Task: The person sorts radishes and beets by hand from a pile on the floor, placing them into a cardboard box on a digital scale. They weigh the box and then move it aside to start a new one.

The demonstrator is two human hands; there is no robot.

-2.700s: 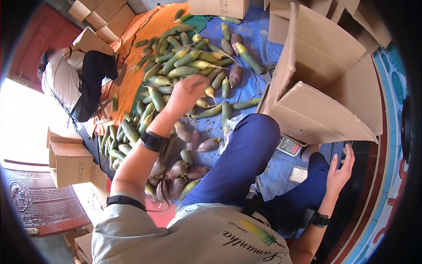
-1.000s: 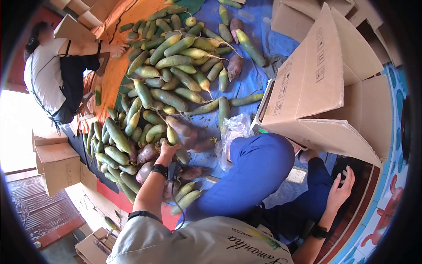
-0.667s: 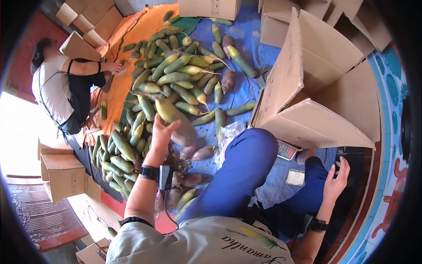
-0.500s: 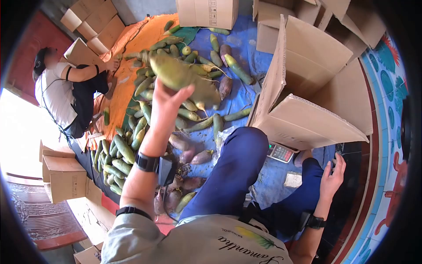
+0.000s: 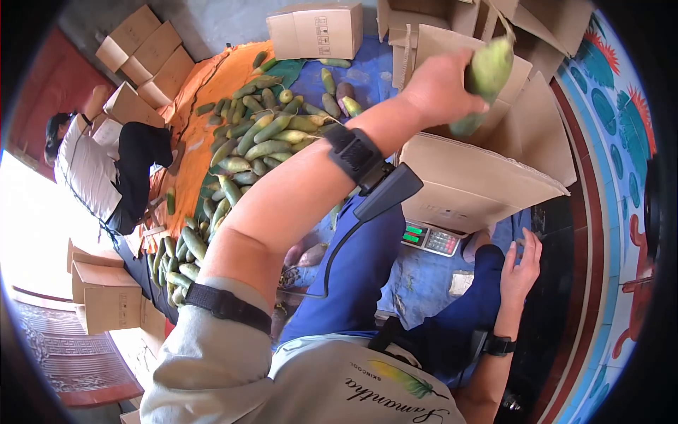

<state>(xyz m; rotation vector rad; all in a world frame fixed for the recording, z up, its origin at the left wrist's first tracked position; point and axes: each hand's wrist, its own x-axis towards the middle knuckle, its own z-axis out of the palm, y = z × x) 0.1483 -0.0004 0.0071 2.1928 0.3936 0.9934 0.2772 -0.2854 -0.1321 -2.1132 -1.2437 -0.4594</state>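
Observation:
A green radish (image 5: 492, 67) is gripped in my left hand (image 5: 439, 88), its thin root end pointing up. That hand is over the opening of a large cardboard box (image 5: 473, 180). Part of the box's inside is hidden by my hand. Under the box's near side shows a digital scale (image 5: 441, 243) with lit green displays. Above my right knee, my right hand (image 5: 521, 272) holds nothing, its fingers spread apart. My left arm crosses in front of a big heap of green radishes (image 5: 272, 133).
Purplish radishes (image 5: 313, 254) lie by my left leg. A closed carton (image 5: 316, 32) stands at the back, with more open boxes (image 5: 441, 15) behind the large one. At left, another person (image 5: 88, 169) crouches beside stacked cartons (image 5: 152, 53). A painted wall (image 5: 607, 113) borders the right.
My left hand has carried the green radish from above the heap rightward to over the box. My right hand stays near my knee. The other person has bent lower, toward the cartons.

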